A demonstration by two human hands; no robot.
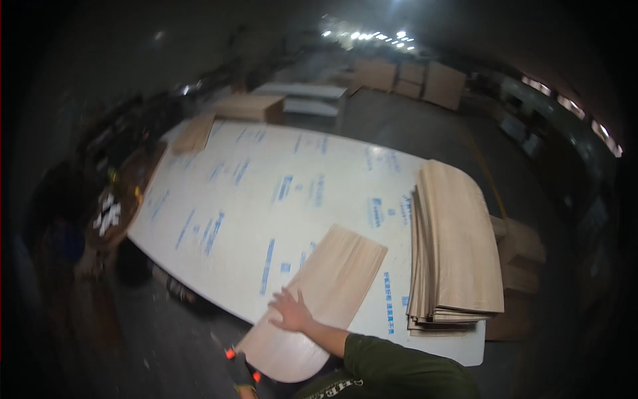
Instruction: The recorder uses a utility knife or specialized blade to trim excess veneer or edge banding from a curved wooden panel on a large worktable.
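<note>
A pale wood-veneer panel (329, 299) with a rounded near end lies slanted on the white sheet-covered table (256, 193), its near end reaching past the table edge. My bare right hand (290, 310) lies flat on the panel with its fingers spread. At the panel's near left edge is my left hand (240, 374), in a dark glove and closed. Bright orange-red spots show at either side of it, but what it grips is too dark to make out. To the right stands a stack of similar curved veneer panels (458, 243).
A smaller wood piece (193, 135) lies at the table's far left corner. Beyond the far edge are a wooden box (249, 108) and large board stacks (409, 81). Brown boxes (522, 249) stand right of the table. Dark, blurred clutter fills the left side.
</note>
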